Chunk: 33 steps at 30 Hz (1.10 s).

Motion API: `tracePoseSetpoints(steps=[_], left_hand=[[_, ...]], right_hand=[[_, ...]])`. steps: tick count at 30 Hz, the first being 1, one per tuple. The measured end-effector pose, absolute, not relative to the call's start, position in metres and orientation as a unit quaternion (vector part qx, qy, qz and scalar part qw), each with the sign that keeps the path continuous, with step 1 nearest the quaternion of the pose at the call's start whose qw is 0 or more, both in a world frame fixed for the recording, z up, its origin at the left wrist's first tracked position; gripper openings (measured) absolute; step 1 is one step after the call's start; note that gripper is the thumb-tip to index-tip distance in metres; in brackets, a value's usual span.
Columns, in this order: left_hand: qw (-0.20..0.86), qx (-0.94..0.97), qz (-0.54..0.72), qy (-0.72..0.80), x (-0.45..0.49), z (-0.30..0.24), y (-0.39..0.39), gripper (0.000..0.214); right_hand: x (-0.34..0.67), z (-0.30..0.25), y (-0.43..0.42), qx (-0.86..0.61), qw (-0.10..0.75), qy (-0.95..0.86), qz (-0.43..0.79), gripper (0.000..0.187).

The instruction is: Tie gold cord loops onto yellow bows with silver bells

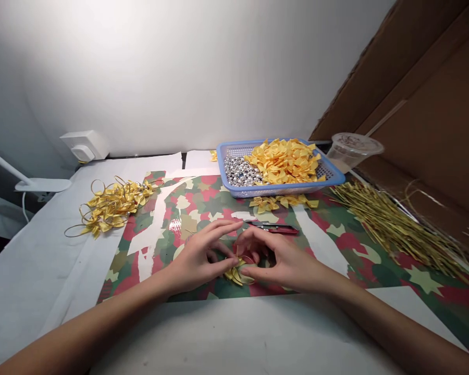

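Two bare hands work close together just above the lower middle of the patterned paper. The left hand is half curled, with its thumb and fingertips reaching toward a small yellow ribbon bow and its fingers partly closed. Whether they have firm hold of the bow is hidden. The right hand arches over the bow, its thumb low against the ribbon and its fingers curving down behind, so it seems to pinch the bow, which lies between the hands near the paper.

Just above the right hand lie red-handled pliers, almost touching its fingers. The camouflage-style paper covers the middle of the table. Toward the top middle, a blue plastic basket holds a heap of yellow bows beside a mass of silver beads. More loose bows lie along its front edge. A tangle of gold loops with yellow bows sits at the left, on white paper. A bundle of gold stems fans out at the right, below a clear plastic cup at the upper right.
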<state>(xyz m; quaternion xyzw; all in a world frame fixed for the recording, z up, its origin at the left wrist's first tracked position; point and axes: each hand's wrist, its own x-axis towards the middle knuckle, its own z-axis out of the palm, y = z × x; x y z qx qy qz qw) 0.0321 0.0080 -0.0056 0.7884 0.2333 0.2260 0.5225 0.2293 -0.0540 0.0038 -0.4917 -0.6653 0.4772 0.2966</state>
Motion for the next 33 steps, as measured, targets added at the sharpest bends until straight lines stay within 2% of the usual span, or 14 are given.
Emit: tracePoseSetpoints(steps=[3, 9, 13, 21, 33], left_hand=[[0.563, 0.754, 0.228, 0.249, 0.032, -0.006, 0.010, 0.052], [0.574, 0.736, 0.227, 0.276, 0.031, -0.006, 0.011, 0.052], [0.580, 0.736, 0.224, 0.268, 0.031, -0.008, 0.011, 0.052], [0.561, 0.752, 0.212, 0.274, 0.032, -0.007, 0.012, 0.052], [0.581, 0.734, 0.204, 0.287, 0.031, -0.006, 0.011, 0.059]], right_hand=[[0.229, 0.001, -0.055, -0.488, 0.323, -0.667, 0.461, 0.016], [0.222, -0.007, -0.059, -0.477, 0.306, -0.720, 0.400, 0.008], [0.220, -0.010, -0.060, -0.493, 0.349, -0.698, 0.384, 0.007], [0.223, -0.022, -0.053, -0.408, 0.397, -0.813, 0.121, 0.020], [0.226, -0.020, -0.052, -0.394, 0.410, -0.816, 0.109, 0.015]])
